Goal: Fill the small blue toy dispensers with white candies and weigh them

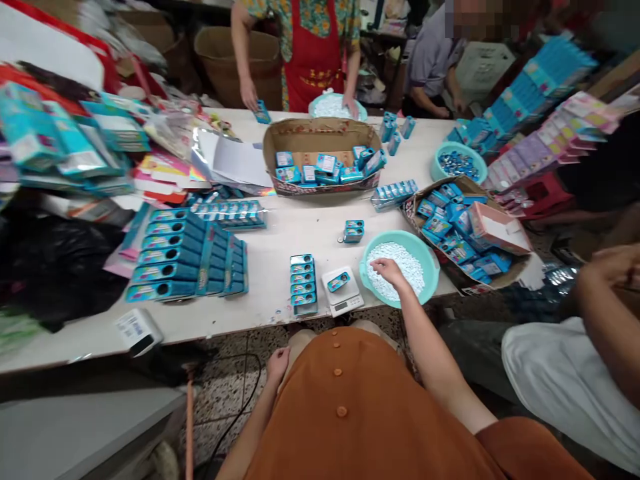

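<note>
My right hand [387, 270] reaches into a teal bowl [425, 250] of small white pellets, fingers curled down among them. What the fingers hold, if anything, is hidden. My left hand [277, 363] rests by my lap below the table edge, fingers loosely curled with nothing in them. A small white scale [343, 293] stands just left of the bowl with an open blue tin [339, 282] on it. A short stack of blue tins [303, 283] stands left of the scale.
A cardboard tray [320, 130] of blue tins lies mid-table, another box [465, 227] at right. Stacked blue cartons [187, 257] sit at left. A person in a red apron [313, 53] stands across the table. Another person's arm [605, 313] is at right.
</note>
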Demonstrator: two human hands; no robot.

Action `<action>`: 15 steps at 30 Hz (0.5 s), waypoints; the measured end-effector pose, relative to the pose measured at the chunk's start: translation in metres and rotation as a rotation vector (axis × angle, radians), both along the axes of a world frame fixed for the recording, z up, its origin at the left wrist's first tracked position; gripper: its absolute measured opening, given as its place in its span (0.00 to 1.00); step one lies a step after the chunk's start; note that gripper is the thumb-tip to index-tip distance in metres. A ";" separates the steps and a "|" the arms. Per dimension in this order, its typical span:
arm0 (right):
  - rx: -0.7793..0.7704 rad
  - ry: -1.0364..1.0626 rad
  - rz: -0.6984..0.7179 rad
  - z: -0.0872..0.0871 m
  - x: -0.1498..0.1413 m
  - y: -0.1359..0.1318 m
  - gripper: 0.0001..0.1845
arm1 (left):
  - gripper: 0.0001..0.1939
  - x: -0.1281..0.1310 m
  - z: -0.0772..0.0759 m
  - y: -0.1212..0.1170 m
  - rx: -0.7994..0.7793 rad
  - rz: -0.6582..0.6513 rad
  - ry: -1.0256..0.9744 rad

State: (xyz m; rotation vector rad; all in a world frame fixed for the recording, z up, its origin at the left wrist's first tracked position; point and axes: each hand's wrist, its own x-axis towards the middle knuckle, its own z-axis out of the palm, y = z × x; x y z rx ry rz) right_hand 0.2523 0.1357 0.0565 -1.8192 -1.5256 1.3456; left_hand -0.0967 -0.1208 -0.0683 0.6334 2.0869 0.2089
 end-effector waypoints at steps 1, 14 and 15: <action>0.006 -0.014 0.013 0.002 -0.003 0.000 0.13 | 0.12 -0.001 -0.001 0.001 -0.012 -0.010 -0.002; 0.012 -0.094 0.132 0.006 -0.035 -0.001 0.08 | 0.13 -0.002 -0.007 -0.004 -0.049 -0.055 0.012; 0.010 -0.092 0.124 0.008 -0.035 0.000 0.08 | 0.13 -0.002 -0.006 -0.004 -0.048 -0.064 0.014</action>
